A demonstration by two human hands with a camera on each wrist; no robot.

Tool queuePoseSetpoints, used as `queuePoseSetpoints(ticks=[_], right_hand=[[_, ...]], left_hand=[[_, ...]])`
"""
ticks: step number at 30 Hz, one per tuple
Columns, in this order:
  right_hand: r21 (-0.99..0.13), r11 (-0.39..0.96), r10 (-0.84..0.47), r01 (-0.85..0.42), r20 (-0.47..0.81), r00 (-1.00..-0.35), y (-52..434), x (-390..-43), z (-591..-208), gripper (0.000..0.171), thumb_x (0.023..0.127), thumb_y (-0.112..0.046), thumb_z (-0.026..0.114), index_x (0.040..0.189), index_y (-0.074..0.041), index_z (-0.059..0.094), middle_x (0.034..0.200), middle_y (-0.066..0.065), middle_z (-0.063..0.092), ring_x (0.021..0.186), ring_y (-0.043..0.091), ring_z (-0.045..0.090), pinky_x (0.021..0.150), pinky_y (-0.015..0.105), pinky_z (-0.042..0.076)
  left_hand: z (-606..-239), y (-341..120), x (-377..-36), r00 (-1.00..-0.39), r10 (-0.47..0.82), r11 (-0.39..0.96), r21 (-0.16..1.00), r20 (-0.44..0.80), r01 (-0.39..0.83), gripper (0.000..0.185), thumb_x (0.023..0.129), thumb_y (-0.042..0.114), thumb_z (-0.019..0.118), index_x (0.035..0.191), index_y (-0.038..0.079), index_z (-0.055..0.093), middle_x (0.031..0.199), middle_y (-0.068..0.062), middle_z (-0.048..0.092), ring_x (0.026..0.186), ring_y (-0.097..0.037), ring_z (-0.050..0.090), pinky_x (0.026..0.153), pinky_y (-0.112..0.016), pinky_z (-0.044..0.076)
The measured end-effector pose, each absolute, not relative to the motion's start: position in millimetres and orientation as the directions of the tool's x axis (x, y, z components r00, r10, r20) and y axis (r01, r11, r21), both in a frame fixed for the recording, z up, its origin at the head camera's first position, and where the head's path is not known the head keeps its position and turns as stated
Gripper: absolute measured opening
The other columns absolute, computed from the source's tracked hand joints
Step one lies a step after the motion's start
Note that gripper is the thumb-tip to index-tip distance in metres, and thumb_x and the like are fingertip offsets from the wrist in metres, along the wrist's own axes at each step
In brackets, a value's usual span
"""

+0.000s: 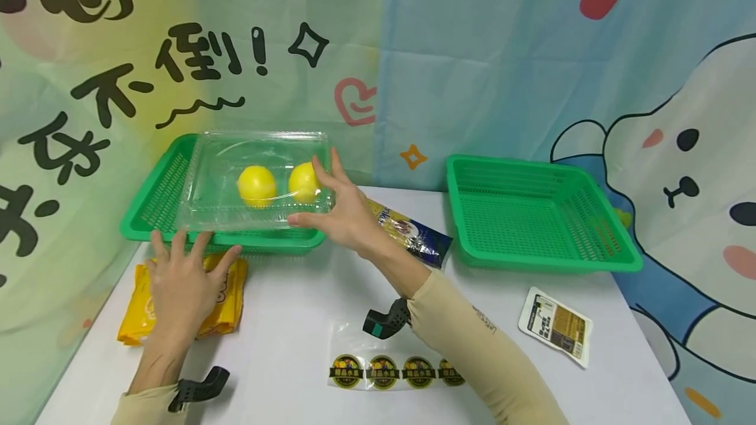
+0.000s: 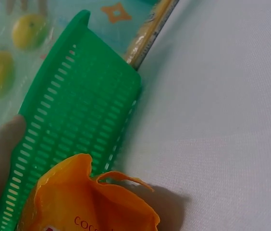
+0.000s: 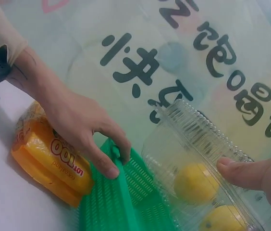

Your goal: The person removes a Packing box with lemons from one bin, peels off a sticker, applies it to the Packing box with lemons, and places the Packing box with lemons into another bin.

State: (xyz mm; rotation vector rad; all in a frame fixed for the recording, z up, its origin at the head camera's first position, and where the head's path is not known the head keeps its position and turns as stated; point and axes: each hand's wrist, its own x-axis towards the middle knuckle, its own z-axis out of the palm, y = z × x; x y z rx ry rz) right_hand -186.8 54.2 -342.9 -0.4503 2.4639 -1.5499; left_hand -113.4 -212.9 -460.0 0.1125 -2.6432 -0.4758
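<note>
The clear box [image 1: 260,179] is touched by the spread fingers of the right hand [image 1: 342,212]. The green basket [image 1: 155,205] is touched by the left hand [image 1: 183,281], fingers spread.

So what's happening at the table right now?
A person's right hand rests open against a clear clamshell box holding two lemons, which sits in the left green basket. The left hand touches that basket's front rim, lying over an orange snack packet. A second green basket stands apart on the right.

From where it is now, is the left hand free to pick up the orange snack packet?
Probably yes: the left hand already lies over the orange snack packet, fingertips on the green basket rim, nothing between them.
</note>
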Motion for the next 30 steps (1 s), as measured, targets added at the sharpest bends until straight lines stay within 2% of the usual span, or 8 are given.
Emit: queuePoseSetpoints(ticks=[6, 15, 17, 22, 26, 30], right_hand=[[-0.898, 0.414, -0.347, -0.152, -0.001, -0.938, 74.8, -175.2, -339.1, 0.103, 0.086, -0.031, 0.089, 0.165, -0.033, 0.023, 0.172, -0.022, -0.011, 0.163, 0.028, 0.002, 0.127, 0.057, 0.026], [-0.884, 0.431, -0.335, -0.179, 0.027, -0.942, 108.5, -154.8, -333.9, 0.101, 0.086, -0.036, 0.088, 0.164, -0.039, 0.024, 0.167, -0.034, -0.010, 0.163, 0.024, 0.005, 0.123, 0.058, 0.033], [-0.885, 0.430, -0.336, -0.181, 0.029, -0.941, 116.3, -150.0, -333.3, 0.100, 0.086, -0.036, 0.088, 0.163, -0.041, 0.024, 0.167, -0.035, -0.010, 0.163, 0.023, 0.007, 0.118, 0.057, 0.041], [-0.882, 0.434, -0.326, -0.182, 0.034, -0.945, 134.1, -139.5, -331.4, 0.101, 0.086, -0.037, 0.088, 0.162, -0.043, 0.022, 0.167, -0.035, -0.010, 0.163, 0.022, 0.007, 0.110, 0.053, 0.048], [-0.883, 0.434, -0.308, -0.180, 0.042, -0.950, 146.6, -133.3, -330.7, 0.101, 0.086, -0.035, 0.088, 0.162, -0.041, 0.022, 0.169, -0.032, -0.010, 0.163, 0.020, 0.005, 0.118, 0.055, 0.042], [-0.887, 0.428, -0.286, -0.175, 0.051, -0.957, 157.7, -127.5, -330.0, 0.102, 0.086, -0.031, 0.089, 0.163, -0.040, 0.023, 0.169, -0.031, -0.009, 0.163, 0.019, 0.002, 0.124, 0.058, 0.033]], left_hand=[[-459.7, -212.5, -112.7, -0.894, -0.156, 0.938, 0.347, 0.419, -0.001, 0.063, 0.096, 0.050, 0.072, 0.133, 0.001, 0.060, 0.147, -0.038, 0.045, 0.147, -0.068, 0.020, 0.106, -0.089, 0.024], [-457.8, -212.0, -111.6, -0.904, -0.156, 0.942, 0.336, 0.399, -0.014, 0.068, 0.096, 0.051, 0.070, 0.134, -0.004, 0.059, 0.151, -0.037, 0.044, 0.148, -0.067, 0.021, 0.106, -0.088, 0.026], [-458.0, -212.1, -111.9, -0.901, -0.154, 0.942, 0.335, 0.405, -0.010, 0.066, 0.095, 0.049, 0.072, 0.135, -0.003, 0.059, 0.150, -0.037, 0.044, 0.147, -0.068, 0.022, 0.106, -0.088, 0.026], [-457.8, -212.2, -111.2, -0.902, -0.162, 0.939, 0.343, 0.400, -0.016, 0.061, 0.095, 0.043, 0.075, 0.137, 0.003, 0.058, 0.150, -0.037, 0.044, 0.148, -0.068, 0.020, 0.105, -0.089, 0.025], [-457.3, -211.2, -111.0, -0.897, -0.160, 0.940, 0.342, 0.413, -0.011, 0.060, 0.094, 0.040, 0.076, 0.137, 0.003, 0.059, 0.149, -0.038, 0.045, 0.147, -0.068, 0.021, 0.104, -0.089, 0.025], [-456.3, -208.9, -110.6, -0.887, -0.152, 0.941, 0.338, 0.436, 0.005, 0.060, 0.095, 0.044, 0.074, 0.135, 0.002, 0.061, 0.148, -0.039, 0.047, 0.146, -0.070, 0.023, 0.104, -0.089, 0.026]])
